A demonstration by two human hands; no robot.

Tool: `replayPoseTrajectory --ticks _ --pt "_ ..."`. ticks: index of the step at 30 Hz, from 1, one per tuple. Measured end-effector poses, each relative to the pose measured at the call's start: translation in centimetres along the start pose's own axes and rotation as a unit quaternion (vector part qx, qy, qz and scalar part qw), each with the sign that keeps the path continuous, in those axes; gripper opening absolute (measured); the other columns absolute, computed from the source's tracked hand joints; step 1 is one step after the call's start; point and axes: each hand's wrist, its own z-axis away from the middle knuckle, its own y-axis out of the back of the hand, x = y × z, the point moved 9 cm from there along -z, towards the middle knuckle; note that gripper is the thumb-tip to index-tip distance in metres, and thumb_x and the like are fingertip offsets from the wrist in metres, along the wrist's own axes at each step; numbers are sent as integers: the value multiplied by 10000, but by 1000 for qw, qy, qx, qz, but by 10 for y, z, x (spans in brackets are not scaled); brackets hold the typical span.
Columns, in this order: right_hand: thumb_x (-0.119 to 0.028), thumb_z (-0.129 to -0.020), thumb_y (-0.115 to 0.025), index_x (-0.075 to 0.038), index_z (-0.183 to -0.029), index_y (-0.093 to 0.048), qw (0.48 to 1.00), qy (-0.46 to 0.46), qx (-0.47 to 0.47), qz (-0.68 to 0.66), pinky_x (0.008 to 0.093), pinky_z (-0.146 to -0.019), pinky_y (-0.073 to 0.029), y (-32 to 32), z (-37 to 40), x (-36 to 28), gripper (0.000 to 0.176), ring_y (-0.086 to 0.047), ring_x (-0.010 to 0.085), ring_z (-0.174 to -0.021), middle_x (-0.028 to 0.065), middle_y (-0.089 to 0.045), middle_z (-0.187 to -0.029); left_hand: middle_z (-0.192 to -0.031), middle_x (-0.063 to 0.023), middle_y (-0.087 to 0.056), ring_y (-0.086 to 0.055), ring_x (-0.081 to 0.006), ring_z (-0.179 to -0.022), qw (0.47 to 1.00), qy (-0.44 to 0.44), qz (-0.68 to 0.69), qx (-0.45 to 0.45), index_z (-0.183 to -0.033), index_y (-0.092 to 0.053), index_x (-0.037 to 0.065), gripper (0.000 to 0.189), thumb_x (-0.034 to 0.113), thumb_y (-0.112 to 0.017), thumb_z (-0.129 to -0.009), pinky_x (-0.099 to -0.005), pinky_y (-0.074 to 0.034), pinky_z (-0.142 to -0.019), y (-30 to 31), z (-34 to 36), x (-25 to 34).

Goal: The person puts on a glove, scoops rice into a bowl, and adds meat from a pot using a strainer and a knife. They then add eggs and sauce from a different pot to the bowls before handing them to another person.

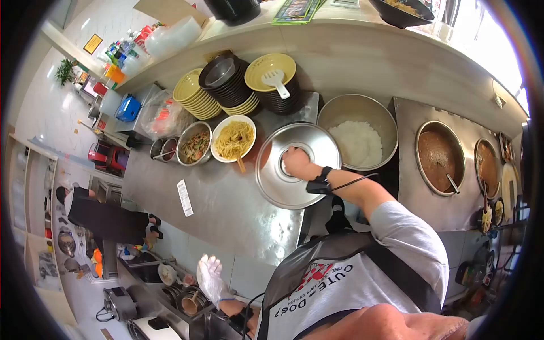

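My right hand (297, 163) grips the round metal lid (273, 177) at its centre, fingers closed around the middle. The lid is over the steel counter, beside a large metal pot (391, 127) holding white rice (358, 144). To the lid's left is a white bowl of noodles (234, 139) with a wooden handle sticking out. My left hand (213, 280), in a clear plastic glove, hangs low away from the counter. Its fingers are extended, with nothing in them.
Stacked bowls (224, 79) line the counter's back, a white rice paddle (276, 83) on one stack. A bowl of mixed vegetables (194, 144) and a paper receipt (185, 198) lie left. Sauce pots (440, 156) stand right. Another person (107, 218) is at the far left.
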Motion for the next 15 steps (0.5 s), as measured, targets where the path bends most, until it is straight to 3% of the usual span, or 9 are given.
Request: replayPoseTrajectory --ticks 2,7,9,11,12,13,15 --pt "-255 -712 -726 -12 -981 -640 999 35 -21 -13 413 -668 -547 5 -8 -15 372 -638 338 -805 203 -584 -971 -1065 -141 -640 -613 -247 -952 999 -9 -7 40 -1261 -557 -13 474 381 -525 -1000 -369 -489 -893 5 19 4" --pt "-271 -766 -713 -4 -1042 -610 995 67 -13 -72 411 -672 -545 19 -23 -12 397 -635 333 -793 199 -574 -1010 -1062 -148 -621 -597 -272 -991 992 -6 -14 121 -1234 -551 -36 507 403 -518 -983 -407 -462 -938 9 43 7" --pt "-262 -766 -670 -6 -959 -644 982 39 71 -173 397 -702 -534 34 -31 22 322 -648 330 -794 197 -615 -987 -1073 -148 -611 -587 -273 -996 989 6 -14 145 -1225 -549 -35 508 407 -530 -975 -404 -464 -931 8 48 7" --pt "-361 -847 -673 7 -1036 -616 931 -26 -87 -353 415 -746 -551 10 -58 77 418 -660 327 -860 191 -623 -1059 -1081 -157 -605 -586 -278 -999 988 8 -7 155 -1227 -546 -36 514 412 -533 -975 -407 -463 -931 6 49 7" --pt "-399 -888 -646 18 -1074 -592 736 -175 -77 -649 429 -767 -556 19 -65 104 460 -662 321 -882 186 -629 -1070 -1089 -165 -600 -586 -282 -1001 987 11 -6 159 -1228 -542 -37 520 417 -535 -974 -409 -462 -931 5 49 4" --pt "-437 -928 -620 28 -1111 -568 431 -306 -55 -847 443 -787 -562 37 -60 115 503 -665 314 -904 181 -635 -1081 -1089 -165 -600 -586 -282 -1001 986 18 -6 164 -1228 -542 -37 520 417 -535 -974 -409 -462 -931 7 47 0" --pt "-451 -985 -534 45 -1153 -523 397 -289 -109 -864 452 -796 -571 106 -85 110 524 -666 297 -903 163 -647 -1036 -1144 -199 -584 -573 -311 -1049 988 16 6 153 -1264 -519 -51 564 430 -544 -971 -422 -453 -941 7 41 -3"
